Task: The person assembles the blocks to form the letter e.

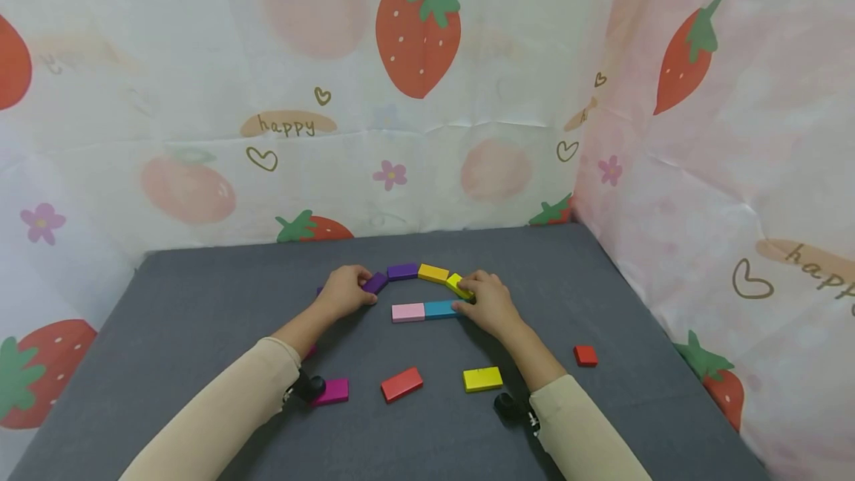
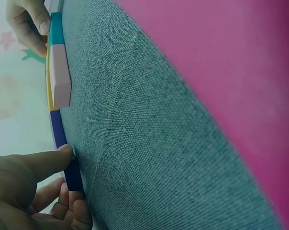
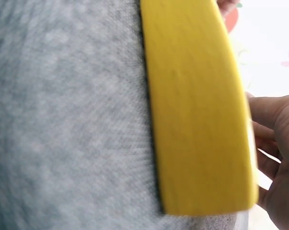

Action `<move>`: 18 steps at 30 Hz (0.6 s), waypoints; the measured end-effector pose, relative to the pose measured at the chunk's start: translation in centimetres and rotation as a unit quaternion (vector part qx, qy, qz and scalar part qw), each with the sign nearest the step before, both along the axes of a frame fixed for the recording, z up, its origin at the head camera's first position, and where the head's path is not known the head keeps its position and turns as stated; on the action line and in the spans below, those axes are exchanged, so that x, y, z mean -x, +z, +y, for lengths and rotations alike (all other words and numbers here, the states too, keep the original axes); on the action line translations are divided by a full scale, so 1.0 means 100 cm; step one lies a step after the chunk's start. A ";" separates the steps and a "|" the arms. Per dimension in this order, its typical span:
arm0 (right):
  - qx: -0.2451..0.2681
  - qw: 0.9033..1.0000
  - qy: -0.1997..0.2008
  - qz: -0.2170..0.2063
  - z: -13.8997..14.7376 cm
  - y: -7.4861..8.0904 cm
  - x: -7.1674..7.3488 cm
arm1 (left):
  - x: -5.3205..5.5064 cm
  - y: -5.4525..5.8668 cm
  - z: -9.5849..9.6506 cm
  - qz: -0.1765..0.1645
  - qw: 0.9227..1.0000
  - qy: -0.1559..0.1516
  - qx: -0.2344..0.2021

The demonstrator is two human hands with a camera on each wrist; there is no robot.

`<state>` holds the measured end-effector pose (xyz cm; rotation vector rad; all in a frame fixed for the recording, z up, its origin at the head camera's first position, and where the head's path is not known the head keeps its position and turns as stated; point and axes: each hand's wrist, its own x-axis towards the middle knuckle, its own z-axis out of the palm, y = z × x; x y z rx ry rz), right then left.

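Observation:
In the head view my left hand (image 1: 344, 292) pinches a purple block (image 1: 375, 283) between thumb and fingers. The left wrist view has the thumb on the near side of that block (image 2: 73, 175), fingers curled behind. Another purple block (image 1: 403, 272) and a yellow block (image 1: 433, 273) continue the curved row to the right. My right hand (image 1: 490, 304) holds the bright yellow block (image 1: 458, 286) at the row's right end, its thumb beside the blue block (image 1: 439, 309). A pink block (image 1: 408, 312) adjoins the blue one, inside the curve. Palm and wrist partly hide the row's ends.
Nearer me on the grey cloth lie a magenta block (image 1: 333, 392), a red block (image 1: 402, 384) and a yellow block (image 1: 482, 379). Farther right is a small red block (image 1: 585, 355). Strawberry-printed curtains (image 1: 427, 139) border the table.

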<state>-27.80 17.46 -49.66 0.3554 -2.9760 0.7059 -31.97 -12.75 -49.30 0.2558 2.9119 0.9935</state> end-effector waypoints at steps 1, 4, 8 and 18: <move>0.000 1.000 0.000 0.000 0.000 0.000 0.000 | 0.000 0.000 0.000 0.003 1.000 0.000 0.001; -0.001 1.000 -0.001 0.002 0.000 0.000 0.000 | 0.001 0.000 0.000 0.007 1.000 0.002 0.003; -0.005 1.000 -0.002 0.002 0.000 0.000 0.001 | 0.002 0.000 0.000 0.009 1.000 0.003 0.008; -0.004 1.000 -0.001 0.002 0.000 -0.002 0.001 | -0.002 0.002 0.002 0.015 1.000 0.002 0.014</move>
